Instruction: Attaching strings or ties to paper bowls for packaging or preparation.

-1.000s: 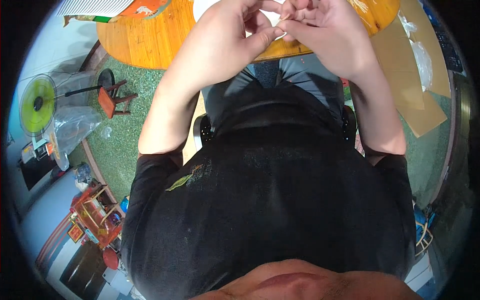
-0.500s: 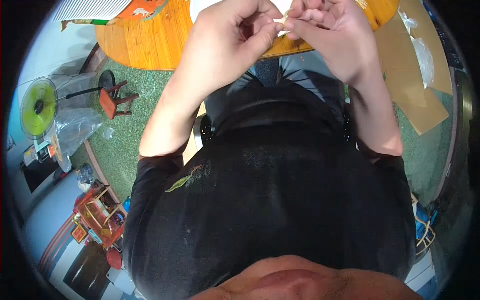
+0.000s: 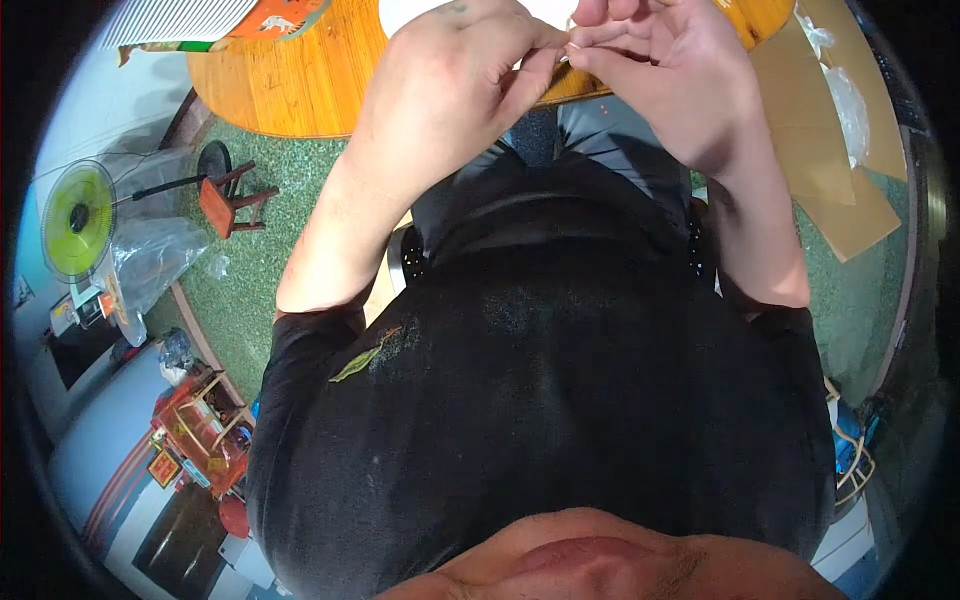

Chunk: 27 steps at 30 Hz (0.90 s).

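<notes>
Fingertips of both hands met close together at top of frame, just over the near edge of the table. Left hand [image 3: 455, 75]: thumb and forefinger pressed together at the tips, pinching one side of a small pale piece [image 3: 571, 22]. Right hand [image 3: 670, 75]: thumb and forefinger closed on the same piece, other fingers curled loosely. Piece was mostly hidden by the fingers; couldn't tell its full shape. Behind the left hand, a flat white item [image 3: 402, 12] lay on the wooden table [image 3: 270, 90]; plate or sheet, couldn't tell. Far left of table: an orange printed item [image 3: 287, 15] beside a white ribbed one [image 3: 185, 22]. Right of table: flattened cardboard [image 3: 800, 110] with a clear plastic bag [image 3: 851, 115] on it. Left, on the green speckled floor [image 3: 280, 180]: red-brown stool [image 3: 217, 205], then a green-bladed fan [image 3: 78, 220], clear plastic sheeting [image 3: 155, 255] next to it.
</notes>
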Motion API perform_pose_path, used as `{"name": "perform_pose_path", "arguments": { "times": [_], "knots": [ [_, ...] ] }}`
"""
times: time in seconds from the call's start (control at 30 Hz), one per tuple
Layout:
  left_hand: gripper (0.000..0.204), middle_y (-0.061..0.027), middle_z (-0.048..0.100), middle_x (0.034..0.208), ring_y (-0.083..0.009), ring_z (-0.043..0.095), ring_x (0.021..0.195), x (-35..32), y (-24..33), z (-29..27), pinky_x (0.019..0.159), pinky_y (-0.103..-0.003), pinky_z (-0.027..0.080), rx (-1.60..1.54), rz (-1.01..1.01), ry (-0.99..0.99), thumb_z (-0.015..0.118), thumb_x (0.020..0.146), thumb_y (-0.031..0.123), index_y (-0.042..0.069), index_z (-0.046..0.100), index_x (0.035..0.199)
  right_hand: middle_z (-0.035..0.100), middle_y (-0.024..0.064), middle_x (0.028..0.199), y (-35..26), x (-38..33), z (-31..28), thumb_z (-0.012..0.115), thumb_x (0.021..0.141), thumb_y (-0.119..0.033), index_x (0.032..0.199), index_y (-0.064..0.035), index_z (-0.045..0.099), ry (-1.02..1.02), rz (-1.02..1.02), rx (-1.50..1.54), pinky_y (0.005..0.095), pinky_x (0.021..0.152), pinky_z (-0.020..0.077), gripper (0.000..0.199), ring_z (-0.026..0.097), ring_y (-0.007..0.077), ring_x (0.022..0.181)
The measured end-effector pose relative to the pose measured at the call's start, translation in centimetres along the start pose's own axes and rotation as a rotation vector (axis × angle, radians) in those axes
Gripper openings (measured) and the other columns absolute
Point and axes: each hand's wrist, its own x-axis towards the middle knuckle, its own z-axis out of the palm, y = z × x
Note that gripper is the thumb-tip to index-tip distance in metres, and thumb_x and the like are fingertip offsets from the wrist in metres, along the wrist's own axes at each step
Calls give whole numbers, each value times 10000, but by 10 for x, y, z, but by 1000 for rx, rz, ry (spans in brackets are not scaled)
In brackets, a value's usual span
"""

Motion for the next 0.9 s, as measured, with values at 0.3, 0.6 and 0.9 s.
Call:
{"name": "perform_pose_path", "arguments": {
  "times": [0.3,0.6,0.9],
  "knots": [
    [96,-106,610,759,-263,627,667,38,41,-25,617,-351,498,168,-630,-404,702,872,30,-3,624,917,582,70,861,-61,34,44,652,836,120,923,-35,575,77,608,-1023,293,720,536,194,633,153,803],
    [111,51,565,750,-33,485,653,45,25,-26,563,-216,396,-350,-1255,-397,593,1008,84,13,631,931,611,127,831,11,6,3,685,742,77,824,-21,616,117,-440,-804,375,648,503,145,622,317,741],
    [122,66,571,760,-25,481,633,23,-3,-15,545,-203,368,-711,-1057,-294,575,1020,97,24,653,961,648,144,871,-40,-2,38,758,731,25,882,-2,697,183,-1,-1254,351,666,511,166,654,286,765]
  ]
}}
